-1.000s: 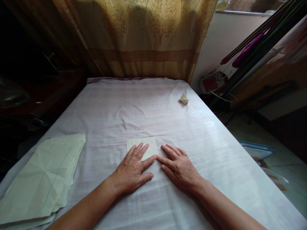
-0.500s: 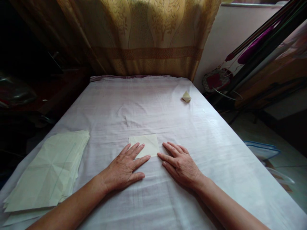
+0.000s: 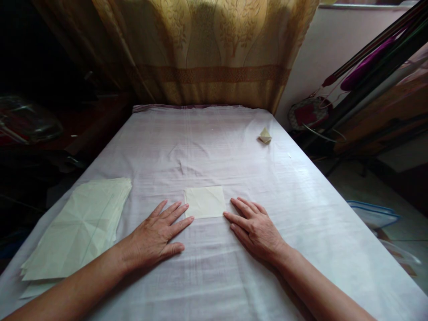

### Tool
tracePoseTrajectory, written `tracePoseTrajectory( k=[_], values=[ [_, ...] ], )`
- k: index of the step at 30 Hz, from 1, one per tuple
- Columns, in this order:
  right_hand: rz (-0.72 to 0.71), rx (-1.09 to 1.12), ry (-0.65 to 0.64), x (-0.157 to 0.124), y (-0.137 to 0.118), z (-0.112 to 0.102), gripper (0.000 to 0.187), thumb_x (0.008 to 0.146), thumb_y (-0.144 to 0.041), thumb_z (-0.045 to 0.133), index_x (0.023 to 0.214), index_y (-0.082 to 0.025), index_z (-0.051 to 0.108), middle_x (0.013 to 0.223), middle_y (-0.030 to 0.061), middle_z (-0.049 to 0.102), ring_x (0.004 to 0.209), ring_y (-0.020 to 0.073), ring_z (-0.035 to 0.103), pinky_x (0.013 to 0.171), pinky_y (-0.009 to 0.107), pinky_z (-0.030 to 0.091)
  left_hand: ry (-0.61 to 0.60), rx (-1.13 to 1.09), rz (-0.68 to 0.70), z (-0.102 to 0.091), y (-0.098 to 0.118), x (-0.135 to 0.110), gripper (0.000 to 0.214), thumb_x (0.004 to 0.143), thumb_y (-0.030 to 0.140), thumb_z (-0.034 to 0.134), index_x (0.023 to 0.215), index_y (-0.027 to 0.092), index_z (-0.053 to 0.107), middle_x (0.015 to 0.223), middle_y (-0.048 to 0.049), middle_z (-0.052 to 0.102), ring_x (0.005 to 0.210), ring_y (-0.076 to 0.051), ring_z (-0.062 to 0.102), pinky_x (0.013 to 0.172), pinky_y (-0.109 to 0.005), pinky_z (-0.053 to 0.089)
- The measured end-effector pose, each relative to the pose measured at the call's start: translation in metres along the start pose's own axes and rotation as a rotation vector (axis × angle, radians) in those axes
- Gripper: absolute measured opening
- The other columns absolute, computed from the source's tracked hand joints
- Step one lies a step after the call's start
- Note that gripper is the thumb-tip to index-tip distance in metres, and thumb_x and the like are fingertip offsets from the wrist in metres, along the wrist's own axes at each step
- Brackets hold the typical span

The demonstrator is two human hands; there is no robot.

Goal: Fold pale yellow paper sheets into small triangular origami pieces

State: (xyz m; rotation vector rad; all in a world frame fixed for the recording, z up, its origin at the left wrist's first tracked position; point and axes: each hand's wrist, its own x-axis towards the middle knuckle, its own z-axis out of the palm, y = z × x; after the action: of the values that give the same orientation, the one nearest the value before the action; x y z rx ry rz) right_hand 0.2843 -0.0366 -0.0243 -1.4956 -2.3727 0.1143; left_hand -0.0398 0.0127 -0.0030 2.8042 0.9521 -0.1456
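A small folded square of pale paper lies flat on the cloth-covered table between my hands. My left hand rests palm down with its fingers spread, and its fingertips reach the paper's left edge and lower left corner. On the other side, my right hand lies flat with fingers stretched out; its index fingertip is at the paper's lower right corner. Neither hand grips anything. Left of my left forearm sits a stack of creased pale paper sheets, partly covered by that arm.
A small folded paper piece stands near the far right of the white tablecloth. Behind the table hangs a gold curtain. A red and grey bag is beyond the right edge, with a blue-rimmed clear item lower down.
My left hand has slid left off the paper's surface to its left edge. The right hand stays at the corner. The whole view has shifted slightly.
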Motion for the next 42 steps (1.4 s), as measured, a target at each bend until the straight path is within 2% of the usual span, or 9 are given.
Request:
tracePoseTrajectory(
  k=[5, 10, 17, 23, 27, 31, 35, 38, 42],
  values=[
    [-0.009, -0.015, 0.037, -0.001, 0.001, 0.002, 0.032, 0.093, -0.027, 0.057, 0.123, -0.032, 0.068, 0.142, 0.012, 0.054, 0.131, 0.0302, 0.048, 0.104, 0.049, 0.039, 0.044, 0.026, 0.036, -0.003, 0.002, -0.002, 0.065, 0.092, 0.066, 0.044, 0.148, 0.032, 0.041, 0.158, -0.0077, 0.036, 0.146, -0.028, 0.032, 0.121, -0.051, 0.011],
    [-0.003, -0.018, 0.092, 0.012, -0.018, 0.001, 0.032, 0.093, -0.032, 0.056, 0.122, -0.024, 0.068, 0.147, 0.0114, 0.05, 0.139, 0.0315, 0.04, 0.114, 0.054, 0.025, 0.079, 0.025, 0.098, -0.002, 0.004, 0.001, 0.068, 0.094, 0.066, 0.04, 0.151, 0.03, 0.035, 0.152, -0.0045, 0.045, 0.143, -0.023, 0.038, 0.123, -0.045, 0.008],
    [-0.182, 0.199, -0.279, 0.043, -0.064, 0.003, 0.066, 0.098, -0.048, 0.046, 0.155, -0.02, 0.027, 0.158, 0.0086, 0.032, 0.147, 0.0243, 0.027, 0.122, 0.051, 0.015, 0.082, 0.022, 0.109, 0.0, 0.001, 0.0, 0.071, 0.095, 0.063, 0.042, 0.154, 0.028, 0.027, 0.152, -0.0051, 0.045, 0.144, -0.024, 0.036, 0.123, -0.046, 0.006],
    [-0.129, 0.201, -0.385, 0.026, -0.031, -0.008, 0.065, 0.1, -0.05, 0.042, 0.155, -0.021, 0.025, 0.161, 0.0072, 0.022, 0.15, 0.0247, 0.019, 0.123, 0.052, 0.009, 0.082, 0.038, 0.103, 0.002, 0.0, -0.001, 0.067, 0.094, 0.063, 0.044, 0.152, 0.029, 0.033, 0.151, -0.0036, 0.047, 0.142, -0.025, 0.039, 0.122, -0.046, 0.007],
    [-0.09, 0.152, -0.418, 0.009, -0.007, -0.017, 0.067, 0.1, -0.052, 0.042, 0.156, -0.022, 0.023, 0.161, 0.0076, 0.021, 0.149, 0.0274, 0.019, 0.122, 0.055, 0.01, 0.142, 0.063, 0.136, -0.005, 0.001, 0.002, 0.064, 0.093, 0.066, 0.043, 0.143, 0.026, 0.048, 0.145, -0.0039, 0.054, 0.138, -0.026, 0.045, 0.122, -0.046, 0.006],
    [-0.077, 0.155, -0.4, 0.002, -0.001, -0.013, 0.069, 0.099, -0.054, 0.044, 0.156, -0.025, 0.019, 0.161, 0.0072, 0.02, 0.15, 0.0284, 0.018, 0.122, 0.055, 0.009, 0.325, 0.02, 0.054, -0.008, 0.019, 0.026, 0.044, 0.096, 0.057, 0.047, 0.116, 0.025, 0.068, 0.122, -0.0026, 0.071, 0.132, -0.026, 0.051, 0.122, -0.048, 0.008],
    [-0.069, 0.157, -0.399, 0.002, -0.003, -0.009, 0.07, 0.098, -0.054, 0.045, 0.156, -0.024, 0.018, 0.161, 0.0072, 0.02, 0.15, 0.0293, 0.018, 0.122, 0.056, 0.007, 0.333, -0.005, -0.027, 0.002, 0.047, 0.077, 0.046, 0.103, 0.043, 0.034, 0.138, 0.02, 0.053, 0.142, -0.0053, 0.058, 0.138, -0.023, 0.044, 0.121, -0.047, 0.017],
    [-0.06, 0.161, -0.423, 0.003, -0.004, -0.009, 0.07, 0.099, -0.054, 0.043, 0.156, -0.023, 0.017, 0.161, 0.0075, 0.019, 0.15, 0.0291, 0.017, 0.122, 0.056, 0.007, 0.277, -0.005, -0.14, 0.012, 0.058, 0.106, 0.052, 0.103, 0.045, 0.033, 0.146, 0.018, 0.044, 0.153, -0.0073, 0.044, 0.144, -0.025, 0.035, 0.12, -0.047, 0.024],
    [-0.04, 0.165, -0.436, 0.003, -0.004, -0.01, 0.069, 0.099, -0.053, 0.042, 0.156, -0.024, 0.017, 0.162, 0.0056, 0.016, 0.15, 0.028, 0.015, 0.122, 0.056, 0.005, 0.206, -0.008, -0.208, 0.018, 0.053, 0.104, 0.056, 0.101, 0.048, 0.033, 0.15, 0.02, 0.038, 0.157, -0.0079, 0.036, 0.147, -0.026, 0.029, 0.119, -0.05, 0.023]
  ],
)
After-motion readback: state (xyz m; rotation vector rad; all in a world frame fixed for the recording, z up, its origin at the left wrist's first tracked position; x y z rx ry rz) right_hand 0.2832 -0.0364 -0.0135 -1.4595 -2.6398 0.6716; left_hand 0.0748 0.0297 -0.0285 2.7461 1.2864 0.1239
